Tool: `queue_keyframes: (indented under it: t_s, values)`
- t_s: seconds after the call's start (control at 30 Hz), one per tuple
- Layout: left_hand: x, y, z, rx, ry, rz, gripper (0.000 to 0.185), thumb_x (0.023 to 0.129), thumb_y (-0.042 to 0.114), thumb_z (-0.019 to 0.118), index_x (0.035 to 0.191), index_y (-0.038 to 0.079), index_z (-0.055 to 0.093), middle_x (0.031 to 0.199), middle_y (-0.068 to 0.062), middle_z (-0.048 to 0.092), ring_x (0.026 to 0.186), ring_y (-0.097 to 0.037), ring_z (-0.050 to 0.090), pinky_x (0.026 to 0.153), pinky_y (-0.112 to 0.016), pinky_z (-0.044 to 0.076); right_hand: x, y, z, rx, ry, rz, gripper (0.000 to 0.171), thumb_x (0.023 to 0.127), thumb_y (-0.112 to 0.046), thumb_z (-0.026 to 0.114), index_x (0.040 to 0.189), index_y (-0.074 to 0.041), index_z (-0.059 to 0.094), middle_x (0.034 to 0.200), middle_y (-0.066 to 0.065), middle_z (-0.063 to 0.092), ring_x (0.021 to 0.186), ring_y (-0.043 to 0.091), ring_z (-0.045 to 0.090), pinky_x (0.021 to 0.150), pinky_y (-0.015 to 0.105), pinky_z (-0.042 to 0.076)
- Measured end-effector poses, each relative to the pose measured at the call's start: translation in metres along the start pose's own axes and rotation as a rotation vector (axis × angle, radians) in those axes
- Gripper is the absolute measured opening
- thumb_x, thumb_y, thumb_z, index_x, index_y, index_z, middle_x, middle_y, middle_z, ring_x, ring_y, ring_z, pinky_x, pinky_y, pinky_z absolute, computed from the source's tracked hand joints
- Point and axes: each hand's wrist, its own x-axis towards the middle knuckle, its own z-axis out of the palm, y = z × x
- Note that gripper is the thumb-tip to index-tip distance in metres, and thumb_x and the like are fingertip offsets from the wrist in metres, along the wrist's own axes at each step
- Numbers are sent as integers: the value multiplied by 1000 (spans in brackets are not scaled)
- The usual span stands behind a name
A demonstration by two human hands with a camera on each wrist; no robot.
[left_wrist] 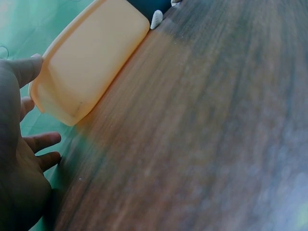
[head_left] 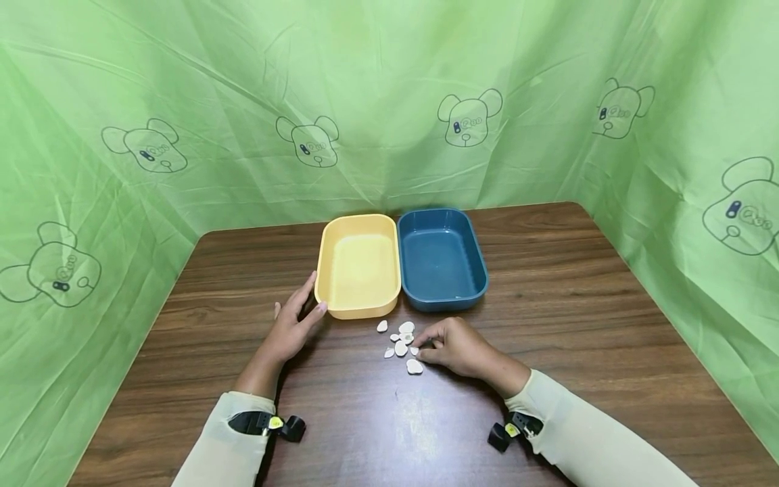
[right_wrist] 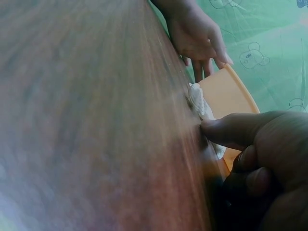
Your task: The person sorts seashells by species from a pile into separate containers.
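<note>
Two pale sleeves (head_left: 584, 439) with little black wrist cameras come in at the bottom of the head view. From them the hands reach out over the brown wooden table (head_left: 608, 325).

The right hand (head_left: 453, 348) rests on the table with its fingers curled. Its fingertips (head_left: 426, 353) are down among the small white shells (head_left: 402, 348). They seem to pinch 1 shell, but it is too small to be sure. About 6 shells lie in a loose bunch just left of this hand, in front of the 2 tubs. 1 bigger shell (head_left: 414, 366) lies nearest the person.

The left hand (head_left: 295, 325) has its fingers straight and a bit spread. Its fingers touch the near left corner of the yellow tub (head_left: 359, 301).

Right beside the yellow tub sits the blue tub (head_left: 444, 297), and their sides touch. Nothing shows inside either tub.

Green cloth with bear pictures (head_left: 389, 101) hangs all around the table.
</note>
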Motion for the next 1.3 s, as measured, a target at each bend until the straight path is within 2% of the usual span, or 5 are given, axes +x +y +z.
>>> queue_keyframes:
  t_s: [0.47,0.67,0.83,1.03,1.3]
  values:
    - [-1,-1,-1,-8,-7,3,72,114,38,57,177,26,23,182,-11,26,169,-47,19,120,-86,-20,-1,-5,-2,94,36,-2,16,91,0,79,105,-1,86,56,-12,42,52,-3,36,51,15,29]
    - [-2,0,-2,-11,-6,6,72,114,38,58,176,32,23,183,-12,25,169,-48,18,120,-86,-20,-5,-9,-4,98,58,20,17,91,-1,79,106,-1,86,56,-12,42,52,-2,38,51,16,30]
    - [-1,0,-1,-12,-10,9,72,114,39,58,177,26,23,183,-10,26,169,-47,18,120,-86,-21,-10,-15,-6,111,89,29,15,93,0,78,106,0,86,54,-11,44,50,-2,39,50,16,31]
    - [-1,-1,0,-18,-7,3,72,114,39,58,176,27,24,182,-11,27,169,-47,18,120,-85,-21,-10,-21,-10,123,149,-10,11,93,1,79,103,1,85,52,-11,45,49,-2,43,49,17,33]
    - [0,-1,0,-9,-8,3,72,114,38,58,176,26,24,182,-10,26,169,-46,19,120,-85,-20,-7,-26,-11,111,214,-57,11,93,1,81,102,-1,86,53,-10,37,50,-3,35,49,18,30]
